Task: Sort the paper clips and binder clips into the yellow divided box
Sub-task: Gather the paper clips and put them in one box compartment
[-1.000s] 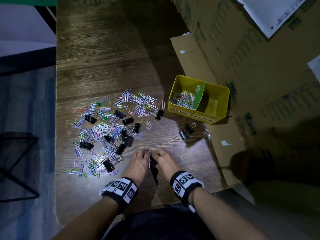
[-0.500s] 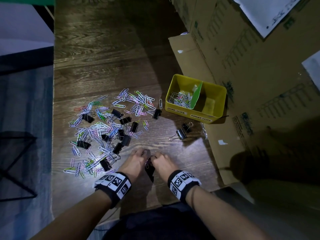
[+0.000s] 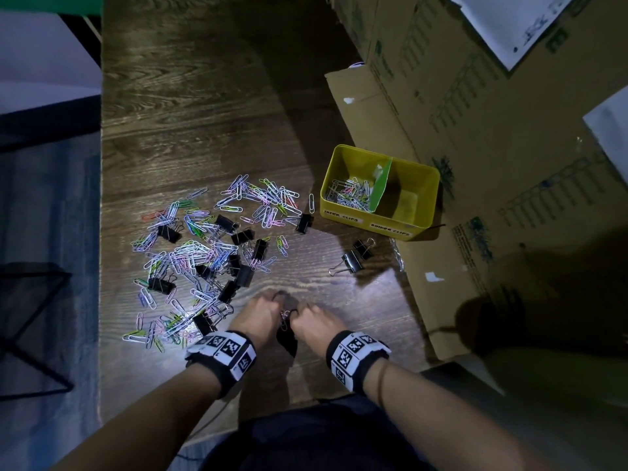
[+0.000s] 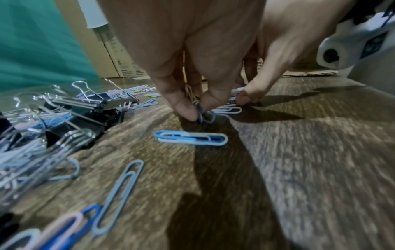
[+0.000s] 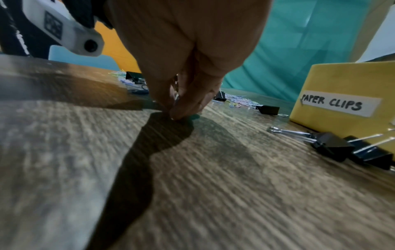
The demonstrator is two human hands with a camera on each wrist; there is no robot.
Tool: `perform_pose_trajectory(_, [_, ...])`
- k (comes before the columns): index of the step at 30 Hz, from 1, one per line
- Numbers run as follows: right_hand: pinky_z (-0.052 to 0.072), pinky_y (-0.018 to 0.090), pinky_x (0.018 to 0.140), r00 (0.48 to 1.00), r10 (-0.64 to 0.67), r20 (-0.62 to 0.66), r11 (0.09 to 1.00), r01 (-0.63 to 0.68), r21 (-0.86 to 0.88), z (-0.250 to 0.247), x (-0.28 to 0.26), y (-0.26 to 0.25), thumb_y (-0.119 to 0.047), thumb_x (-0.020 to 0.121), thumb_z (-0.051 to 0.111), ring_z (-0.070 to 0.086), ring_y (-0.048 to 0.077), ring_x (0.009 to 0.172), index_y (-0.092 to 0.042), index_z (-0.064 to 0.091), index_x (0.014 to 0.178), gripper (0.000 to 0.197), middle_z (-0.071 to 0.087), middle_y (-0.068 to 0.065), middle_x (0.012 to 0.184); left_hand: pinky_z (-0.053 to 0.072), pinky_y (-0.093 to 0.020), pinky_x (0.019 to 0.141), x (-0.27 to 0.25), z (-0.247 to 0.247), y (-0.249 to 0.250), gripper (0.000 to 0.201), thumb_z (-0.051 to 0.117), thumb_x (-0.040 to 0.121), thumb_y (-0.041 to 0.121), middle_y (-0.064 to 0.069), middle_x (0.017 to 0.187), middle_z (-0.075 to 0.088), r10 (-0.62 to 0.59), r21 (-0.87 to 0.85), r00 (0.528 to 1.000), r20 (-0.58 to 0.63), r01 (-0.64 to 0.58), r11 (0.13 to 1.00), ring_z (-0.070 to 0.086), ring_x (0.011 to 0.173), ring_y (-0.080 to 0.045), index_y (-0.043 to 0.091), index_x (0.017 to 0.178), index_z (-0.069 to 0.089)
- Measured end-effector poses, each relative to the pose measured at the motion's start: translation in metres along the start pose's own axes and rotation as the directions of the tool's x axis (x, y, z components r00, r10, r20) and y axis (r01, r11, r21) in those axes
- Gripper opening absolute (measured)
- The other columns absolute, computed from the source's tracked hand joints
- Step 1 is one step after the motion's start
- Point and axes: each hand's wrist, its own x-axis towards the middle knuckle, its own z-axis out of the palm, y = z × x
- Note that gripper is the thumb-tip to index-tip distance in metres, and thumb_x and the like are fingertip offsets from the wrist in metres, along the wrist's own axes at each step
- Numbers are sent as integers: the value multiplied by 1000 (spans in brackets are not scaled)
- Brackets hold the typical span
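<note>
both hands meet at the near edge of the wooden table (image 3: 210, 107). the left hand (image 3: 260, 312) pinches a small bunch of paper clips (image 4: 203, 112) against the wood, and the right hand (image 3: 314, 321) pinches clips beside it. the mixed pile of paper clips and binder clips (image 3: 204, 256) lies to the left. the yellow divided box (image 3: 423, 185) sits far right, paper clips in its left compartment, two binder clips (image 3: 356, 254) just near it.

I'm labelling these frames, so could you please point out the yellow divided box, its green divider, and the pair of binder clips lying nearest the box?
yellow divided box (image 3: 426, 202): head view, right wall.
green divider (image 3: 380, 190): head view, middle of the divider's face.
pair of binder clips (image 3: 353, 261): head view, black body of the nearer clip.
</note>
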Motion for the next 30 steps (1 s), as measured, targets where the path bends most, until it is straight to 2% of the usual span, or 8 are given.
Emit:
perform_pose_trajectory(4, [48,40,81,998,7,56,997,-11,73,-7,6,2,0,92,47,60,37,100,7,61,108,22,61,24,107,48,-35,80,4,1,-6,25,56,78,-1,-19,106,65,-69,-107,997,-35,65,992,62,92,-32,2,100,66])
perform_pose_trajectory(7, [51,34,76,985,135,106,956,-158,247,-11,9,10,-5,94,44,63,33,92,5,63,105,24,63,19,93,46,-19,74,6,-4,-17,17,67,75,8,-7,92,71,-145,-226,988,-47,131,965,64,82,-20,9,91,72])
perform_pose_trajectory(9, [47,25,63,958,267,105,855,-286,433,-8,11,20,-16,92,54,63,26,81,1,67,100,23,62,11,82,39,-3,61,7,-8,-22,11,73,70,6,5,75,67,-215,-364,975,-58,179,914,60,63,1,11,80,73])
perform_pose_trajectory(11, [49,25,62,921,382,83,686,-342,642,-2,11,30,-21,84,67,61,19,73,-5,70,96,20,69,9,86,38,-5,49,10,-12,-27,16,75,69,0,8,59,64,-311,-536,950,23,274,799,52,45,6,16,70,70])
perform_pose_trajectory(16, [58,46,74,863,504,37,284,-205,937,-18,-2,51,-7,71,77,65,19,65,-17,69,72,14,72,10,77,49,-24,61,28,-41,-26,16,76,67,-5,-3,60,68,-316,-812,939,137,289,507,58,53,-14,9,69,69])
perform_pose_trajectory(21, [60,36,67,792,599,-118,165,22,986,-66,-18,66,-3,74,77,65,15,59,-23,69,70,22,71,3,70,47,-18,52,79,-100,8,15,72,70,-5,4,59,67,-218,-883,973,78,169,438,56,50,-6,6,80,68])
perform_pose_trajectory(27, [51,19,55,668,690,-278,177,217,960,-128,-23,103,2,76,72,57,3,47,-9,70,74,11,65,-8,52,50,-21,53,153,-144,70,14,74,71,-2,-2,61,66,-125,-834,984,-127,-38,550,57,48,-4,3,84,70])
perform_pose_trajectory(30, [52,19,57,616,721,-318,257,190,948,-148,-15,130,0,77,72,60,4,50,-12,69,74,13,65,-9,53,49,-21,62,181,-145,83,17,76,73,10,1,72,67,-6,-577,993,-119,-64,814,58,57,-2,10,90,72])
